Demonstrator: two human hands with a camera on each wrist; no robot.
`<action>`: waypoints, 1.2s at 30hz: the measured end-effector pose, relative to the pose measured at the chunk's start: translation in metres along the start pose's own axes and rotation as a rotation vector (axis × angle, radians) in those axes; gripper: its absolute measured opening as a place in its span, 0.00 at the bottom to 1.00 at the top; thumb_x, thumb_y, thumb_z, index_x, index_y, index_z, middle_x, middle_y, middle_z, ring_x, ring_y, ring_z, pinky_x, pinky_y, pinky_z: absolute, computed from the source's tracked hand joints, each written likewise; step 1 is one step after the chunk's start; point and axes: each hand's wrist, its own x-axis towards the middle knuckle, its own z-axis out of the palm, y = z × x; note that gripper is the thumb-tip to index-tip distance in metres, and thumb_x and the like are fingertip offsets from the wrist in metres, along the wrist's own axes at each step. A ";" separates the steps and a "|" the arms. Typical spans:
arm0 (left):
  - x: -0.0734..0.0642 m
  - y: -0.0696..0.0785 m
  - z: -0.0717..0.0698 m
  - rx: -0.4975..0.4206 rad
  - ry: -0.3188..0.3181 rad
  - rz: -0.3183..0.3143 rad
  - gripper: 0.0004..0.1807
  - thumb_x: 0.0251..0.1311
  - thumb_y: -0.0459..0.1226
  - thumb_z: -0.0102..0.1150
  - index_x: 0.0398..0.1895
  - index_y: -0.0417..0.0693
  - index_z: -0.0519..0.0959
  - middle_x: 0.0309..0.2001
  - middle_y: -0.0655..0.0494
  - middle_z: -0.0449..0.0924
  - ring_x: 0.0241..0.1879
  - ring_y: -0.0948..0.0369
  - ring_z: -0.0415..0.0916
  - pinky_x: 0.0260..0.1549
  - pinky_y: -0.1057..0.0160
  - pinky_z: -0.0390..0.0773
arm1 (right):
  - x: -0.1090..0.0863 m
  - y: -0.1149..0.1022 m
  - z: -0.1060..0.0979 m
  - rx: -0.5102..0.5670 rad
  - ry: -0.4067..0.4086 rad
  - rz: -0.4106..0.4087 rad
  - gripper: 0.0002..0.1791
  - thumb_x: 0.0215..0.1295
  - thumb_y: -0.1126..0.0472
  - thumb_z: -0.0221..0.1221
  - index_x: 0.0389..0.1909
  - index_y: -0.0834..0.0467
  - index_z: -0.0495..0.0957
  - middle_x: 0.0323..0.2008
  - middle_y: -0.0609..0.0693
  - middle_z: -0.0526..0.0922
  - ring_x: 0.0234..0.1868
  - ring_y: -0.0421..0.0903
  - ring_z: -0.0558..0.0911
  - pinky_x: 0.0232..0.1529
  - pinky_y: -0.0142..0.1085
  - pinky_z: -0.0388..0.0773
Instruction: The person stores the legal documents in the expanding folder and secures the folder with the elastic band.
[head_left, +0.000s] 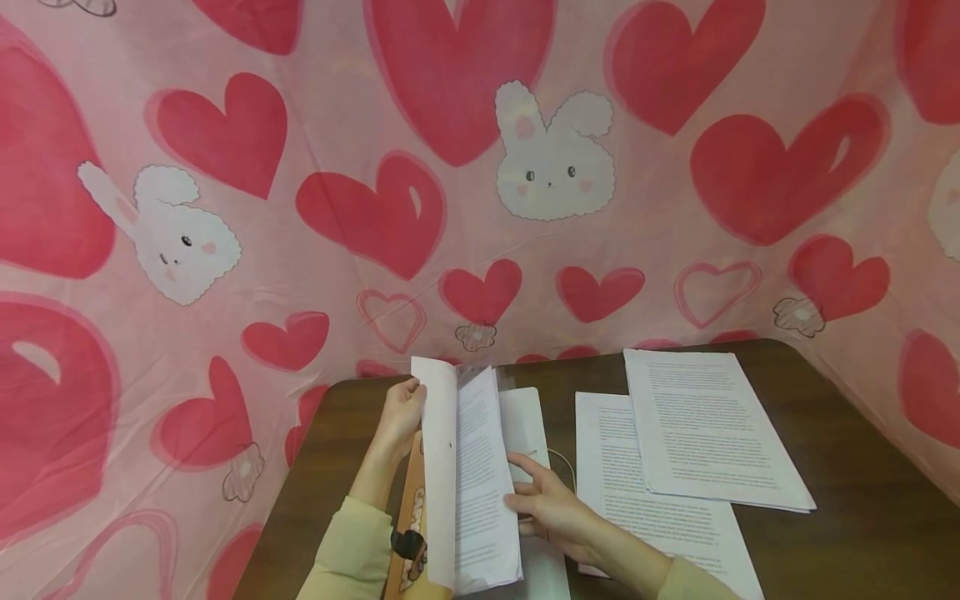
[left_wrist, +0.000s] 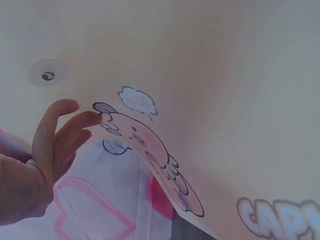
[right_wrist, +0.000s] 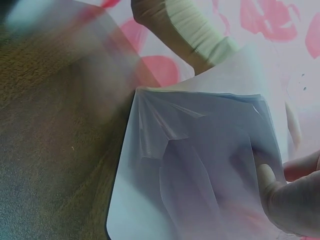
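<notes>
A folder lies partly open at the table's front, its white-lined front cover (head_left: 438, 500) raised. My left hand (head_left: 402, 408) grips that cover's upper left edge; in the left wrist view its bent fingers (left_wrist: 82, 120) meet the outer face beside a cartoon animal and a snap button (left_wrist: 48, 76). Inside, clear plastic sleeves (right_wrist: 200, 165) hold printed sheets (head_left: 480, 475). My right hand (head_left: 551, 508) pinches the sleeves' right edge, thumb (right_wrist: 267, 187) on the near face. Beneath them shows the pale back cover (head_left: 525, 417).
Two stacks of printed paper overlap on the right: an upper one (head_left: 705, 425) and a lower one (head_left: 660, 508). A thin cord (head_left: 566, 462) loops out between folder and papers. The brown table (head_left: 840, 450) ends at a pink heart-patterned cloth (head_left: 660, 192) behind.
</notes>
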 end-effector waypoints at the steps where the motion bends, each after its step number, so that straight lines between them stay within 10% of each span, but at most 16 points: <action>1: 0.000 0.000 0.000 0.000 0.002 -0.002 0.33 0.87 0.32 0.34 0.83 0.16 0.42 0.28 0.60 0.81 0.26 0.73 0.80 0.30 0.75 0.83 | 0.001 0.001 0.000 -0.001 -0.004 0.001 0.44 0.79 0.73 0.53 0.88 0.66 0.43 0.66 0.73 0.81 0.55 0.52 0.90 0.55 0.47 0.92; 13: 0.000 -0.003 -0.001 -0.002 0.004 0.011 0.33 0.87 0.32 0.32 0.83 0.16 0.41 0.54 0.33 0.83 0.37 0.70 0.85 0.36 0.73 0.88 | 0.003 0.007 -0.003 -0.005 -0.070 0.010 0.44 0.83 0.70 0.54 0.89 0.66 0.40 0.67 0.72 0.80 0.58 0.53 0.89 0.57 0.46 0.91; 36: 0.001 -0.007 -0.006 0.019 -0.015 0.022 0.33 0.87 0.32 0.32 0.82 0.14 0.42 0.56 0.27 0.84 0.37 0.69 0.86 0.36 0.73 0.88 | -0.004 0.008 -0.022 -0.067 -0.005 -0.004 0.41 0.85 0.60 0.55 0.86 0.73 0.46 0.66 0.70 0.83 0.57 0.51 0.90 0.59 0.51 0.91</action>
